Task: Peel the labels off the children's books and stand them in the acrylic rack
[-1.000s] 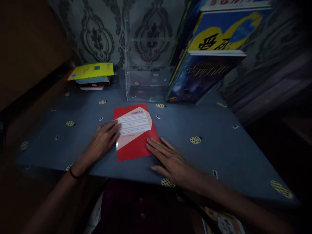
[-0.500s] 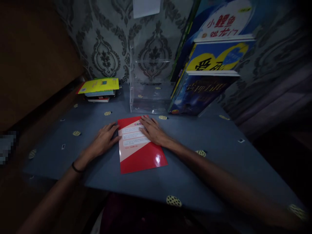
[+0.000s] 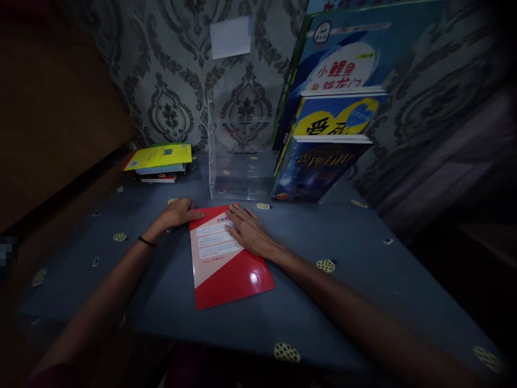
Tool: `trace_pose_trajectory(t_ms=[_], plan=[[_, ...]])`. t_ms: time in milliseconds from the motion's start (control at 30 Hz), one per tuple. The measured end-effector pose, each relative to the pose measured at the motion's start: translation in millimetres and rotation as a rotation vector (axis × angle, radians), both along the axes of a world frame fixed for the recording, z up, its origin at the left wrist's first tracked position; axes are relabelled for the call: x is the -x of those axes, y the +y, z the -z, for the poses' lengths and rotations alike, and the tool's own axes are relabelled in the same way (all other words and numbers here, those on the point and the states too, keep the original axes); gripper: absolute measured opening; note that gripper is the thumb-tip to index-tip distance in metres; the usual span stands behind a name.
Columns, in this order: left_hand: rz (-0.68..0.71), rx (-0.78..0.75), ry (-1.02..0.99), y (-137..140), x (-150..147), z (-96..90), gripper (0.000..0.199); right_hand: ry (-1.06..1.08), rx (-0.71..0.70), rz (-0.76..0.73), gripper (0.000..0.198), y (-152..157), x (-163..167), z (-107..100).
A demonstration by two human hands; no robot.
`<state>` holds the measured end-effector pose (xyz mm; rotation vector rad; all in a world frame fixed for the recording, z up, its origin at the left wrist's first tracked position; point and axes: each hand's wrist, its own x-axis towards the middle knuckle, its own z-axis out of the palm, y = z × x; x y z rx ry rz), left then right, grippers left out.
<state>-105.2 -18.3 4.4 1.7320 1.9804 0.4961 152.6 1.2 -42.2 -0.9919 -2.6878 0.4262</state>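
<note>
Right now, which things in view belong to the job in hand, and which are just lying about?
In use:
- red-and-pink book
- left hand, at its far left corner
- right hand, laid over its far right part

Lying about:
- stack of books, yellow one on top
- clear stand
- standing books, at the right

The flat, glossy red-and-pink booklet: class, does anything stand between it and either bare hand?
Nothing visible does. The right hand lies on the booklet, and the left hand has its thumb at the far left corner. The clear plastic rack stands beyond the far edge, not between.
</note>
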Motion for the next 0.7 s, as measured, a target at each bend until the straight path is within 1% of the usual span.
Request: trace_pose_trajectory(t_ms=[100, 233, 267, 333, 367, 433, 467, 533, 567, 600, 633, 700], plan=[[-0.056, 0.042, -0.241, -9.4, 0.6, -3.0, 0.049, 0.028, -0.009, -0.006, 0.055, 1.0, -1.0, 2.9], [-0.101, 0.075, -0.550, -42.9, -14.8, 0.1, 0.048, 0.093, -0.071, 0.026, 0.047, 0.3, -1.7, 2.6], [-0.100, 0.108, -0.641, -53.7, -20.9, 3.0, 0.047, 0.110, -0.087, 0.041, 0.044, -0.7, -1.8, 1.4], [-0.100, 0.227, -0.886, -74.3, -33.0, 9.4, 0.047, 0.140, -0.107, 0.071, 0.037, -3.4, -2.1, -1.7], [-0.105, 0.261, -0.955, -83.1, -38.0, 11.6, 0.047, 0.152, -0.107, 0.084, 0.035, -5.0, -2.4, -3.3], [-0.124, 0.268, -1.010, -96.0, -43.9, 9.5, 0.048, 0.178, -0.093, 0.098, 0.032, -8.5, -3.1, -6.0], [-0.135, 0.238, -1.007, -100.0, -44.4, 4.0, 0.050, 0.193, -0.082, 0.101, 0.032, -10.3, -3.3, -7.2], [-0.143, 0.144, -0.968, -105.0, -41.8, -17.1, 0.054, 0.224, -0.053, 0.096, 0.034, -14.2, -3.1, -9.8], [-0.137, 0.082, -0.930, -106.8, -40.2, -32.0, 0.054, 0.269, 0.003, 0.075, 0.036, -16.4, -2.5, -11.8], [-0.116, 0.027, -0.877, -108.8, -39.4, -48.5, 0.054, 0.342, 0.107, 0.037, 0.038, -18.9, -1.6, -14.8], [-0.082, -0.031, -0.808, -111.0, -40.2, -65.5, 0.052, 0.437, 0.259, -0.021, 0.040, -21.8, -0.3, -18.7], [-0.010, -0.124, -0.670, -116.0, -48.5, -95.1, 0.049, 0.653, 0.657, -0.161, 0.049, -27.9, 2.4, -29.3]])
